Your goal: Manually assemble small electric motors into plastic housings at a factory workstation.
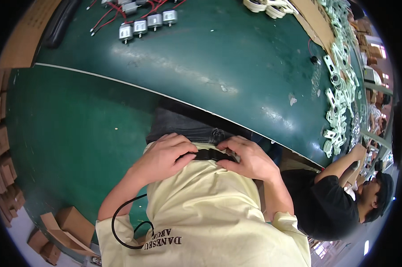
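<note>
A black strap (206, 154) with what looks like a buckle runs across my waist, over a pale yellow shirt (201, 200). My left hand (165, 156) is closed on its left part, thumb below and fingers above. On the other side my right hand (250, 159) pinches the strap's right end between thumb and bent fingers. Dark trousers (174, 122) show just beyond both hands. From the left side of the shirt a black cable (115, 218) loops out.
Ahead stands a green worktable (183, 80) with a pale edge. Small silver motors (154, 21) with red wires lie at its far left, and pale plastic parts (336, 107) pile along its right. A co-worker in black (325, 200) sits at right. An opened carton (69, 227) is at lower left.
</note>
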Demonstrator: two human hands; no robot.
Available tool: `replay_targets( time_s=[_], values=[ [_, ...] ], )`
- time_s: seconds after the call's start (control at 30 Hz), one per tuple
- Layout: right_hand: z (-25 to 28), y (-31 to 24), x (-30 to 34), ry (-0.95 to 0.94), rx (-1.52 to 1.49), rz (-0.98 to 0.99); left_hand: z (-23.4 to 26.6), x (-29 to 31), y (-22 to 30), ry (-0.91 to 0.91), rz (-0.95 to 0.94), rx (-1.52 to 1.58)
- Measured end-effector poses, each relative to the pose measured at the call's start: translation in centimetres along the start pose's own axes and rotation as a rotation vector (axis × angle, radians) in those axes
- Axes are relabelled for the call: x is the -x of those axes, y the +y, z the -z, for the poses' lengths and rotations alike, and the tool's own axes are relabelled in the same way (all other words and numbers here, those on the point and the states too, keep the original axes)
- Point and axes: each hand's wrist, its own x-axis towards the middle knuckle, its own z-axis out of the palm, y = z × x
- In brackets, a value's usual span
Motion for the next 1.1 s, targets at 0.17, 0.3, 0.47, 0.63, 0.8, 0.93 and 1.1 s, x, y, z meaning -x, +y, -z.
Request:
replay_targets(
  time_s=[0.17, 0.3, 0.47, 0.63, 0.8, 0.93, 1.1],
  values=[
    [-1.0, 1.5, 0.4, 0.130, 0.007, 0.066, 0.1, -1.1, 1.2, -0.052, -0.008, -0.079],
    [-1.4, 1.9, 0.7, 0.152, -0.069, -0.010, -0.3, -1.3, 1.4, -0.042, -0.129, -0.110],
    [-1.4, 1.9, 2.3, 0.222, 0.058, 0.066, -0.4, -1.1, 1.8, -0.062, -0.146, -0.166],
    [-2.0, 2.4, 2.4, 0.207, -0.060, 0.003, 0.0, -1.5, 2.1, -0.108, -0.140, -0.224],
    [-1.7, 1.9, 2.6, 0.206, -0.042, 0.006, 0.1, -1.0, 1.9, -0.111, -0.125, -0.255],
    [-2.3, 2.8, 2.5, 0.226, -0.164, -0.060, -0.2, -0.7, 1.5, -0.048, -0.095, -0.216],
    [-2.9, 1.4, 1.3, 0.334, -0.003, 0.141, 0.2, -0.6, 1.9, -0.049, -0.091, -0.203]
  ],
)
